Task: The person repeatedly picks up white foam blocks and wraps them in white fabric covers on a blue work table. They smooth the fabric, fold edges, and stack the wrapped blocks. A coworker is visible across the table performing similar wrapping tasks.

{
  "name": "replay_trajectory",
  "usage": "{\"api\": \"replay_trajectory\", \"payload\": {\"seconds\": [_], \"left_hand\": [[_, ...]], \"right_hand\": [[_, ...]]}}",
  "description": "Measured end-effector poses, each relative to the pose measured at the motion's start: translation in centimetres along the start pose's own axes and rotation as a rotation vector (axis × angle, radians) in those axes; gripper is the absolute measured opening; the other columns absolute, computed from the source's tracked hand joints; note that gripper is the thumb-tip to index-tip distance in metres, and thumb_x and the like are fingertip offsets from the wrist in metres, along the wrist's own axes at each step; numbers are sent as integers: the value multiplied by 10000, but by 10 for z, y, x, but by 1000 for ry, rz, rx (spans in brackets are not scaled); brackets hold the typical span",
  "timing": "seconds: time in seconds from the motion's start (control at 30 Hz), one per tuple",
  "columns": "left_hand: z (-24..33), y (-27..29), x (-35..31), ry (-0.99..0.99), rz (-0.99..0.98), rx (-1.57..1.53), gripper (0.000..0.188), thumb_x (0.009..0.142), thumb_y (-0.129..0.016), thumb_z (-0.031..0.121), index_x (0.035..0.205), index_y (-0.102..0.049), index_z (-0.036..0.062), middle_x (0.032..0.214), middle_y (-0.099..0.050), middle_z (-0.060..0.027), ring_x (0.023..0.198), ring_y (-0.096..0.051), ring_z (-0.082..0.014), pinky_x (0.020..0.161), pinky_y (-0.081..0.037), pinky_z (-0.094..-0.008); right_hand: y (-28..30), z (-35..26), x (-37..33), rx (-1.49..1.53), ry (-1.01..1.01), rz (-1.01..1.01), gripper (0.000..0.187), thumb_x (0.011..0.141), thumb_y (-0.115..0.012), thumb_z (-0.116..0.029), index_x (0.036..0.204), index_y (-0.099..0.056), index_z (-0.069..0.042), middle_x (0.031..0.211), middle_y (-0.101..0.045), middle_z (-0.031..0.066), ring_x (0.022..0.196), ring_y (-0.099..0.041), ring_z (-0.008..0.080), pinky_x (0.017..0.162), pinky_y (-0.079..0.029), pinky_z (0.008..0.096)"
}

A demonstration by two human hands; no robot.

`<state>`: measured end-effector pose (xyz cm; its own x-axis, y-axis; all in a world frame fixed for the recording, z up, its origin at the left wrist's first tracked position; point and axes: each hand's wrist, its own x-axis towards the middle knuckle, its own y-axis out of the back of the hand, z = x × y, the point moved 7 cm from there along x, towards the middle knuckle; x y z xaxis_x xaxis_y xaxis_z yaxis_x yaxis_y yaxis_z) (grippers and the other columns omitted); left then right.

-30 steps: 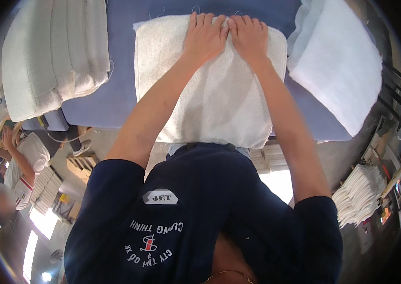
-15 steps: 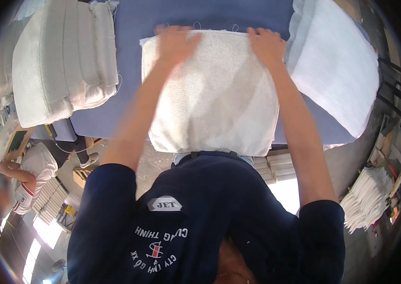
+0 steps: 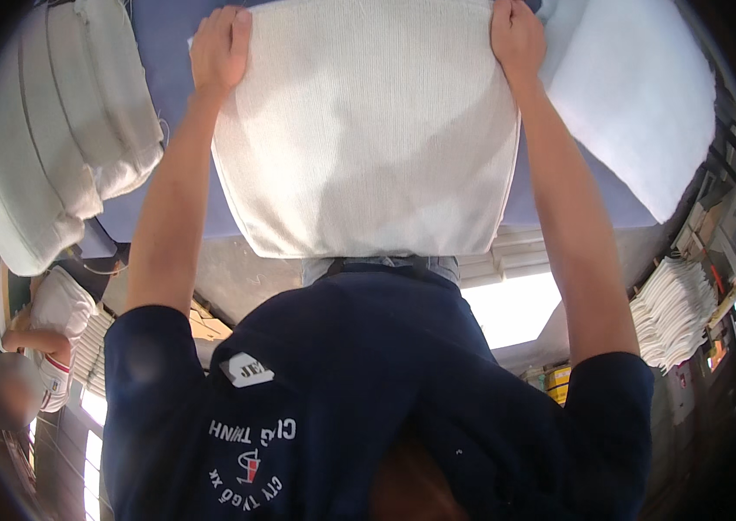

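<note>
A cream woven fabric cushion cover (image 3: 368, 139) lies spread over the near part of the blue-grey table, its near edge hanging by my waist. Its far edge runs past the top of the view. My left hand (image 3: 221, 48) is closed on the cover's far left corner, thumb on top and fingers curled over the edge. At the far right corner my right hand (image 3: 518, 39) grips the cover the same way. Both arms are stretched forward. My shadow falls across the cloth.
Several folded cream covers (image 3: 64, 122) are stacked at the left of the table (image 3: 172, 95). White padding sheets (image 3: 637, 95) lie at the right. Beyond the lower left stands another person (image 3: 51, 321). A pile of white pieces (image 3: 673, 314) rests on the right.
My hands have moved outward from the cover's far edge and closed on its corners. The cover now looks larger and reaches higher in view. My head view has also shifted.
</note>
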<state>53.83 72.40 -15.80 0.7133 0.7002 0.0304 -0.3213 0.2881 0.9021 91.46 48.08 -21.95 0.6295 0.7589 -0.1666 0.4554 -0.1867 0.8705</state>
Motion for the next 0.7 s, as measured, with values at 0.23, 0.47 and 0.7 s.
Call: {"api": "replay_trajectory", "payload": {"seconds": [0.23, 0.47, 0.7], "left_hand": [[25, 41, -38, 144, 257, 89, 579, 912, -578, 412, 1336, -505, 25, 1317, -502, -236, 1261, -444, -396, 1050, -380, -438], [37, 41, -253, 572, 123, -171, 742, 947, -550, 440, 1448, -312, -52, 1407, -450, -286, 1305, -441, -431, 1089, -355, -435], [-15, 21, -307, 751, 10, -212, 883, 894, -554, 606, 1401, -364, -91, 1333, -509, -315, 1252, -489, -450, 1049, -393, -449]], "right_hand": [[55, -48, -44, 178, 127, 413, 353, 934, -541, -351, 1115, -614, -57, 1259, -546, 274, 1146, -526, 424, 903, -431, 494], [65, -14, -277, 550, -7, 156, 553, 904, -641, -353, 1349, -502, -56, 1289, -548, 197, 1182, -542, 358, 1003, -435, 445], [31, 17, -388, 708, -517, 20, 663, 884, -625, -504, 1310, -542, -3, 1227, -617, 250, 1166, -596, 358, 980, -455, 423]]}}
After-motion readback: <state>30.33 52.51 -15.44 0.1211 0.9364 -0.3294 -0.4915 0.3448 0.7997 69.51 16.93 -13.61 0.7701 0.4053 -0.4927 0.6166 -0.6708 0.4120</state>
